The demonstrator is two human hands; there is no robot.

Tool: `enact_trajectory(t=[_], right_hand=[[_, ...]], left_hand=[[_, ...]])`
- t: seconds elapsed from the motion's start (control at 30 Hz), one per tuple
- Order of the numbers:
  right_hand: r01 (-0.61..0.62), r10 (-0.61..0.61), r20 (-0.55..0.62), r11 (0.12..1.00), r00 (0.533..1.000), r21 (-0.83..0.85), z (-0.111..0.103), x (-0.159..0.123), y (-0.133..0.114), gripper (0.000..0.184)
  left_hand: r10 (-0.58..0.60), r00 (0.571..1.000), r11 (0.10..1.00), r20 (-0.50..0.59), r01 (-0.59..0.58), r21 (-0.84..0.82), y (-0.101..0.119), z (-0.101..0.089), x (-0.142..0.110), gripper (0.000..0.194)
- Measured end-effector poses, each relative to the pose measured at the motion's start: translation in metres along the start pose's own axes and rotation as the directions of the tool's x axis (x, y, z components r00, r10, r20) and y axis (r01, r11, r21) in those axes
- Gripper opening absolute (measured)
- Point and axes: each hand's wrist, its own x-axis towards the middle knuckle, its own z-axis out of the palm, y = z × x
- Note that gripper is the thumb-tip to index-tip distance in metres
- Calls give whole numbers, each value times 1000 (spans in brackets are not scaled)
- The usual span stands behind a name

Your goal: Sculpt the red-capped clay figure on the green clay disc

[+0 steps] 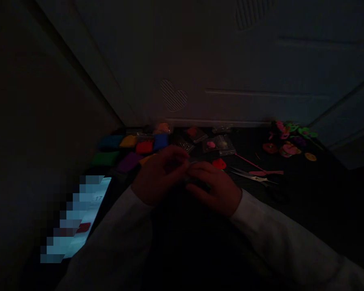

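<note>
In dim light, my left hand [160, 174] and my right hand [216, 186] meet over the dark tabletop. The fingers of both are curled towards each other at one spot. Something small seems to be between the fingertips, but darkness and the fingers hide what it is. Just beyond my right hand lies a red lump [219, 163] that looks like modelling clay. Further right are metal scissors [256, 178] with their blades apart and a flat pink strip-like tool [261, 173]. A thin pink stick [250, 163] runs down to it.
Coloured packets, among them a purple one [130, 161], a green one [105, 159] and a blue one [161, 142], lie at left. Small clear bags [226, 144] line the back by a panelled wall [200, 60]. Colourful flower-like pieces [288, 133] stand back right. A lit screen [85, 218] is at left.
</note>
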Motion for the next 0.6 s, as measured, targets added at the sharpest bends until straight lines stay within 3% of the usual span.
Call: enact_trajectory(t=[0.3, 0.4, 0.5, 0.57, 0.6], right_hand=[[-41, 43, -43, 999, 998, 33, 3, 2, 4, 7], [-73, 74, -65, 997, 995, 26, -2, 2, 0, 10], [-141, 141, -99, 990, 985, 7, -19, -1, -5, 29], [-187, 186, -53, 982, 981, -7, -34, -5, -7, 24], [-216, 217, 30, 976, 976, -19, -41, -8, -7, 17]], left_hand=[[-11, 1000, 996, -25, 8, -89, 2, 8, -1, 18], [5, 1000, 998, -12, -5, -68, 0, 5, 0, 18], [36, 997, 997, -70, -30, 73, -2, 0, 2, 18], [87, 988, 954, -129, -45, 296, -5, -2, 4, 21], [119, 982, 908, -149, -46, 417, -6, -2, 4, 23]])
